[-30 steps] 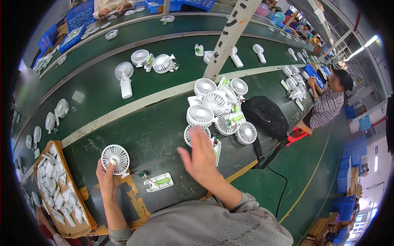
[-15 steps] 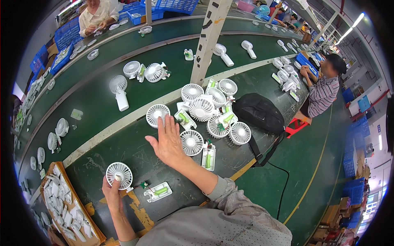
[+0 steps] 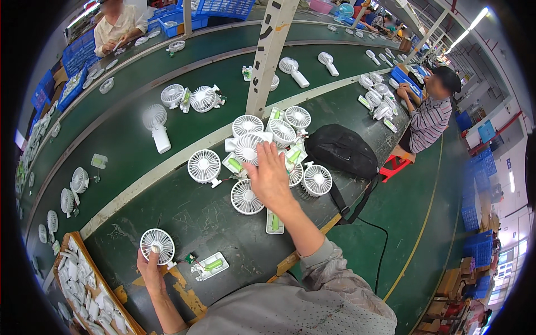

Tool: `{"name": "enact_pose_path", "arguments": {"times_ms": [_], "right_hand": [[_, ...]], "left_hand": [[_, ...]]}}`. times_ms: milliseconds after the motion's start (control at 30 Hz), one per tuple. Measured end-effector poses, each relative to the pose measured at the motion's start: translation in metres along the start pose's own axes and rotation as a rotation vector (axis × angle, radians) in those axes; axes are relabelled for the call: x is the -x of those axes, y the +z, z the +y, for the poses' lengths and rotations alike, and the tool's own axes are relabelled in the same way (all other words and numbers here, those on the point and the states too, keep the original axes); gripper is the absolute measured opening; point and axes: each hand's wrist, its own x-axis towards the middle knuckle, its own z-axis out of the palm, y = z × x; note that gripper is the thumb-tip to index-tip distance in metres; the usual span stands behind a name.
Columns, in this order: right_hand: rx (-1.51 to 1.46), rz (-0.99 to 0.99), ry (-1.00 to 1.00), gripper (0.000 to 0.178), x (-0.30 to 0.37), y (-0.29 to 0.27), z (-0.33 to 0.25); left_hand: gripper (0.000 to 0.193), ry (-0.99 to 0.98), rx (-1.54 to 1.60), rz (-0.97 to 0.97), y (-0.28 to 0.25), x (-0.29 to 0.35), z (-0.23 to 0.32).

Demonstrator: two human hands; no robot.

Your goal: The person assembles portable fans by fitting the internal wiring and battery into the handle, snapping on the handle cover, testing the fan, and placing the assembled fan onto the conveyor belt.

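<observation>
My left hand (image 3: 152, 270) grips a round white fan head (image 3: 157, 245) at the near left of the bench, thumb on its hub. Beside it, joined by thin wires and a small green circuit board (image 3: 190, 258), lies an opened white handle half with a green battery (image 3: 212, 266). My right hand (image 3: 269, 176) is stretched out, fingers extended, over a heap of fan heads and touching or just above one white fan head (image 3: 249, 148). Another fan head (image 3: 204, 166) lies left of the heap, and a further one (image 3: 247, 196) sits below it, near my right wrist.
A black bag (image 3: 343, 151) with a strap lies right of the heap. A cardboard box (image 3: 92, 290) of white handle parts stands at the near left. Beyond a metal post (image 3: 271, 56), a green conveyor (image 3: 131, 131) carries more fans. A co-worker (image 3: 432, 111) sits at the far right.
My right hand has moved right, from the fan head at the heap's left onto the heap itself. That left fan head now lies uncovered. My left hand keeps its hold.
</observation>
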Motion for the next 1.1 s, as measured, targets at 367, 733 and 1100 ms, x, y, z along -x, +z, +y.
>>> {"name": "enact_pose_path", "arguments": {"times_ms": [367,733,1100], "right_hand": [[0.271,-0.114,-0.088,0.047,-0.026,-0.045,0.164],[0.355,-0.006,-0.065,0.034,-0.03,-0.039,0.233],[-0.019,-0.021,-0.093,0.044,0.011,-0.063,0.11]], "left_hand": [[0.032,-0.014,0.047,-0.004,0.004,-0.003,0.002],[0.034,-0.04,0.026,0.03,0.01,-0.001,0.004],[0.033,-0.041,0.003,0.082,0.011,-0.001,0.005]]}}
